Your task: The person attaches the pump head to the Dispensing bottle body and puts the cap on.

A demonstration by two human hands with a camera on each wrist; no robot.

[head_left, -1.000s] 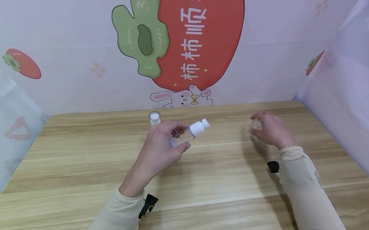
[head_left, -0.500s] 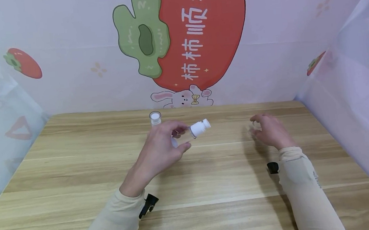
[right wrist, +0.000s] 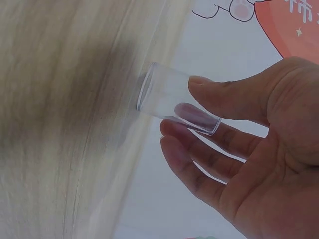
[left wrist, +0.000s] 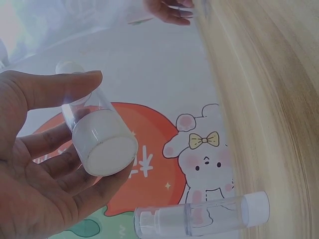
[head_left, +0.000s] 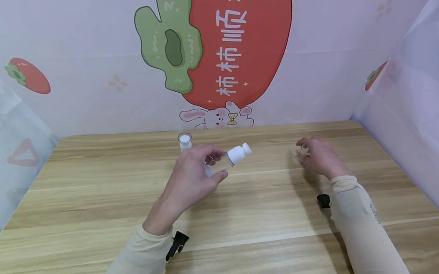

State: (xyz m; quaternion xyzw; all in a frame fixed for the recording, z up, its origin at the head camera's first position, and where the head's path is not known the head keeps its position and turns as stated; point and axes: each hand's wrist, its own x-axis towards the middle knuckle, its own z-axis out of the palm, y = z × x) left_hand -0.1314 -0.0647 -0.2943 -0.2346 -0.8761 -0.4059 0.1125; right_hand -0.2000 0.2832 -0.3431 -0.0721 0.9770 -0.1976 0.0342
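Note:
My left hand grips a clear pump bottle by its body, above the table. The bottle is tilted, its white pump top pointing right and its white base facing the left wrist camera. In my right hand a clear, hollow cap is pinched between thumb and fingers, low over the right part of the table; whether its rim touches the wood I cannot tell. A second pump bottle, with a clear cap over its top, stands upright just behind my left hand, which partly hides it in the head view.
The wooden table reaches back to a printed backdrop with a persimmon and a rabbit. Fabric side walls bound it left and right. Black wrist camera mounts show under both sleeves.
My right hand has shifted very slightly left with the clear cap. The left hand and its bottle have hardly moved.

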